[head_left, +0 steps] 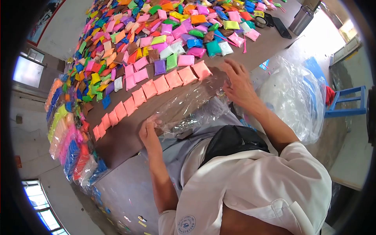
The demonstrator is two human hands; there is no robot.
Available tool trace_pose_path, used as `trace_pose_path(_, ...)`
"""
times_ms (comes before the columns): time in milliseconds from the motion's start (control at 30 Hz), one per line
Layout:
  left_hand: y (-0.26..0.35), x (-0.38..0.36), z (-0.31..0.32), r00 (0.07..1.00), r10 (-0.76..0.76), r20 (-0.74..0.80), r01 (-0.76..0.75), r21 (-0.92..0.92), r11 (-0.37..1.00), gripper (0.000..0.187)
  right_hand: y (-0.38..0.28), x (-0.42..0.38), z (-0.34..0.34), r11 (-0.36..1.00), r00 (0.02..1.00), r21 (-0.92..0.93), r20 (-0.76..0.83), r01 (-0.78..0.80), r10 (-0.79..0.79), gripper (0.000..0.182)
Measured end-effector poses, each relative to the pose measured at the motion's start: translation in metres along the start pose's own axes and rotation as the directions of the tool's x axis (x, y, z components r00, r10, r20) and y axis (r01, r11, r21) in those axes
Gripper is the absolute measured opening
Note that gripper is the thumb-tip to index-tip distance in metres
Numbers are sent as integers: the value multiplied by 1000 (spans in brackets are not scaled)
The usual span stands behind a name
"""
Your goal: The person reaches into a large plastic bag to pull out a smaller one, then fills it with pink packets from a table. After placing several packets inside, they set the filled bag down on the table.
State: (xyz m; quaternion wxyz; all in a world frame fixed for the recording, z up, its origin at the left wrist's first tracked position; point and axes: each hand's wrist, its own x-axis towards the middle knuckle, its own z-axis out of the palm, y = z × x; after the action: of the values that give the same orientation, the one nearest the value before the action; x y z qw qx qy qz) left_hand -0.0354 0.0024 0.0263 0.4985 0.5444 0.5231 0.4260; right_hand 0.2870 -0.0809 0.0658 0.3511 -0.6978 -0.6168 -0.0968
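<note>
Filled bags: at the far left, plump see-through bags (72, 154) of coloured packets crowd the tabletop (117, 139) edge.
Row of packets: a slanting line of salmon-pink packets (149, 89) lies on the tabletop, many touching or overlapping. They look light, soft and squashy, with slick wrappers; a gentle pinch across the sides should suit them, since hard squeezing might strain the seams.
Left hand: this hand (149, 131) has fingers and thumb closed on the near left edge of the clear bag.
Clear bag: crinkled film (182, 111) stretches between the hands, over the near tabletop edge and the lap. It is likely very light, limp and slippery, easily creased or torn; the rim seems the best hold.
Packet heap: many-coloured packets (178, 31) pile up beyond the row.
Right hand: open, fingers spread and bent, this hand (238, 84) is beside the row's right end; whether it touches the film, I cannot tell.
Large plastic bag: a billowing clear bundle (291, 98) stands right of the person, near a blue stool (346, 103).
</note>
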Motion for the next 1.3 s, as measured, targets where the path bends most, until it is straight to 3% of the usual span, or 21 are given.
trace_pose_path(33, 0, -1, 2, 1000, 26, 13, -25, -9, 1000, 35, -7, 6, -8, 997, 999, -58, -24, 44, -45, 47)
trace_pose_path(133, -4, 0, 5, 996, 64, 69, -63, -14, 998, 35, -27, 18, -24, 981, 980, 14, 47, 193, -194, 49)
trace_pose_path(233, -4, -1, 11, 988, 65, 144, -70, 34, 997, 35, -41, 17, -9, 934, 921, 193, 194, 301, -337, 48)
trace_pose_path(333, 10, -7, 27, 967, 134, 217, -150, 57, 987, 35, -60, 17, 13, 902, 876, 277, 266, 330, -402, 50)
trace_pose_path(533, 7, -7, 29, 953, 148, 265, -161, 28, 987, 35, -68, 10, 55, 858, 841, 336, 250, 389, -479, 30)
trace_pose_path(633, -2, -3, 26, 954, 137, 268, -151, 32, 988, 36, -59, 15, 60, 812, 814, 456, 266, 366, -516, 22)
trace_pose_path(733, 2, -7, 32, 955, 119, 273, -128, 14, 992, 36, -63, 24, 44, 863, 782, 502, 515, 56, -351, 22)
trace_pose_path(833, 9, -8, 35, 952, 133, 277, -140, 8, 990, 37, -66, 33, 36, 854, 695, 516, 640, -73, -328, 24)
trace_pose_path(1033, 1, -3, 37, 958, 117, 260, -124, 10, 992, 36, -76, 29, 54, 770, 820, 636, 408, 60, -401, 24)
trace_pose_path(1100, 0, -1, 34, 948, 158, 278, -197, 119, 973, 36, -75, 29, 58, 742, 828, 670, 425, -15, -367, 22)
trace_pose_path(1133, 0, -2, 34, 946, 160, 281, -197, 108, 974, 36, -74, 30, 59, 726, 830, 685, 435, -53, -350, 21)
trace_pose_path(1233, 0, -4, 38, 948, 159, 275, -179, 51, 982, 36, -61, 41, 63, 692, 724, 613, 664, -382, -188, 20)
trace_pose_path(1300, 0, -7, 39, 957, 139, 255, -141, -11, 990, 36, -54, 50, 56, 662, 706, 632, 675, -404, -214, 21)
